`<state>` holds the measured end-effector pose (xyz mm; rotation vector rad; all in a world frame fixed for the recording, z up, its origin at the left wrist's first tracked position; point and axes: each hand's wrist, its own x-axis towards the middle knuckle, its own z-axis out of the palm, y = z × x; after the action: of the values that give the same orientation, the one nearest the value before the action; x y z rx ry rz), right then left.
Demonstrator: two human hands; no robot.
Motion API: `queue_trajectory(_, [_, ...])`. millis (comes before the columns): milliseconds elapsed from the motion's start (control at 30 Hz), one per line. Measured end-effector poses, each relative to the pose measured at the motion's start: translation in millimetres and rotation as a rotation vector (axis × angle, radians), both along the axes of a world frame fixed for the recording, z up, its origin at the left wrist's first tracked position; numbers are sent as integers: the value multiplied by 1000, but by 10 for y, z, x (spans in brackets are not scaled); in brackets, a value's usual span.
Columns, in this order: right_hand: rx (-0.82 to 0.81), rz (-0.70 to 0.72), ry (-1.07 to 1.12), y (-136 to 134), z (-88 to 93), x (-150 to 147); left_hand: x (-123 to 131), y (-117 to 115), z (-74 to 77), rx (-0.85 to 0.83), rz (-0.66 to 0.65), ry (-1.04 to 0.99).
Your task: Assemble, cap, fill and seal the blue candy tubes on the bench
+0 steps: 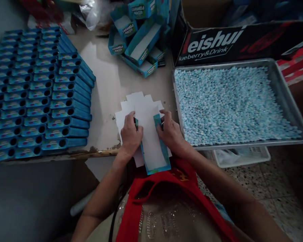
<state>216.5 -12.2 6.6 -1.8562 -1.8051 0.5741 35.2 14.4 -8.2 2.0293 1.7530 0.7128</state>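
Observation:
A partly folded cardboard box, white inside with blue edges, lies in front of me at the table's front edge. Its near end stands up as a blue rim, while the far end is flat. My left hand grips its left side wall between thumb and fingers. On the opposite wall, my right hand pinches the cardboard the same way. Flat white cut-out blanks with stepped edges lie under the box and stick out on both sides.
Rows of blue boxes with round holes stand at left. Open blue trays are piled at the back. On the right, a metal tray holds small blue-white candies, before a black carton. Below it is a white basket.

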Motion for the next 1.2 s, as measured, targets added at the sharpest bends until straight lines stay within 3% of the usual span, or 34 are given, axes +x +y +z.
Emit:
queue_trajectory(133, [-204,-52,-198,96,33,-173,32,-179,-41,110,68,-50])
queue_trajectory(233, [-212,-14,-295,130,57,-207,41,-234,-51,107,85,-74])
queue_trajectory(467, [-31,-165,65,-108,-132,-197,-1,-218,8,-43,152,-265])
queue_trajectory(567, [-46,-190,83,-224,-142,-218,17,-107,72,-150,160,-221])
queue_trajectory(733, [-156,-72,-48,-226,-49,-189,2,127,102,-272,290,-137])
queue_trajectory(867, [-144,-45,-64,-213,-3,-139,-6,57,85,-127,425,-333])
queue_trajectory(933, [-93,-17,-56,-211,1,-121,14,-11,122,-60,427,-388])
queue_trajectory(1033, [-83,61,-50,-167,8,-92,34,-5,201,0,362,-237])
queue_trajectory(1133, [-125,104,-79,-79,30,-51,7,101,214,-100,342,-117])
queue_trajectory(1200, [-157,116,-105,-23,53,-24,-26,138,185,-197,397,-235])
